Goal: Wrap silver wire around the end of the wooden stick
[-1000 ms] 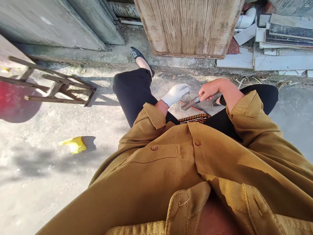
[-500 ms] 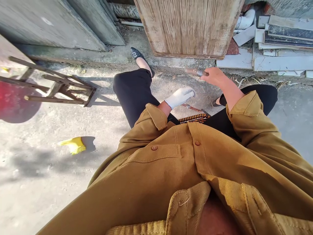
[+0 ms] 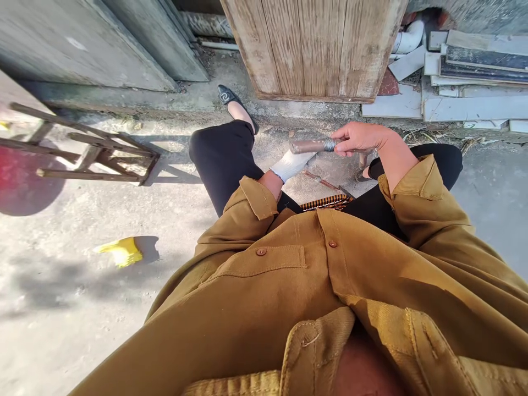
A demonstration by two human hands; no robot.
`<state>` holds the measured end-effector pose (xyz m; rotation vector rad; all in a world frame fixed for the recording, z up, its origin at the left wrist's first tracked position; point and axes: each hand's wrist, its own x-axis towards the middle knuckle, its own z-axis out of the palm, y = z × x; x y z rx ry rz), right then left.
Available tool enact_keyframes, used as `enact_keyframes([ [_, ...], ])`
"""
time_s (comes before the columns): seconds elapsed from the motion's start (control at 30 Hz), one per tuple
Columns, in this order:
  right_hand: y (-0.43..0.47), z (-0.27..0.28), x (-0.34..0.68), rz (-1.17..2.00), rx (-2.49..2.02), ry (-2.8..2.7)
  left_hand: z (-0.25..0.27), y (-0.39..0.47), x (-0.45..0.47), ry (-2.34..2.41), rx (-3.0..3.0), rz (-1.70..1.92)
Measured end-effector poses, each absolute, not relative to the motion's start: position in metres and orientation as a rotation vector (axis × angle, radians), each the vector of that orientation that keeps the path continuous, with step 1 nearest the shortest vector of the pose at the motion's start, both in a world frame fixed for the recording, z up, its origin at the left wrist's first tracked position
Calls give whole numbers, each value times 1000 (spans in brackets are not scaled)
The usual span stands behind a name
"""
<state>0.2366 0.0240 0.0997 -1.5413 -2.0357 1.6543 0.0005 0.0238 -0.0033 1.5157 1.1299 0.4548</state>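
My right hand [image 3: 359, 138] is bare and grips a rusty brown tool handle [image 3: 310, 146] with a metal ring around it, held level above the ground between my knees. My left hand [image 3: 291, 163], in a white glove, reaches down just under that handle; what it touches is hidden. A thin rusty rod [image 3: 320, 181] lies on the concrete below both hands. A yellow-and-black woven edge [image 3: 328, 202] shows at my lap.
I sit in an ochre jacket and black trousers, one black shoe [image 3: 228, 97] stretched forward. A weathered wooden door [image 3: 313, 47] stands ahead. Stacked tiles [image 3: 466, 71] lie at right, a wooden frame [image 3: 94, 151] at left, a yellow object [image 3: 119, 251] on the concrete.
My right hand swung the tool up from near the ground, then brought it down to a level position over the gloved left hand. The left hand stayed low.
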Motion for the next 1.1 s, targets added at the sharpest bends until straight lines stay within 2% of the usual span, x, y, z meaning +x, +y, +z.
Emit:
enact_keyframes([
  [0.1,26,103,238,1589,-1596,-1894,-2,27,-6,986,1541,457],
  [0.3,53,102,229,1252,-1751,-1666,15,39,-15,885,1892,231],
  [0.47,88,105,235,961,-2099,-1975,44,72,-17,743,2044,230],
  [0.5,92,106,237,992,-2184,-2113,49,81,-18,791,2030,276],
  [0.57,97,107,239,1278,-2203,-2401,56,103,-21,860,2025,339],
  [0.67,96,109,239,1909,-1720,-2532,54,129,-21,880,1905,355],
  [0.77,95,115,239,2093,-1350,-2367,40,136,-14,847,1748,346],
  [0.93,103,120,242,1712,-1398,-1943,21,113,-2,795,1776,207],
  [1.1,116,96,244,1300,-1783,-1674,28,98,-8,794,2067,69],
])
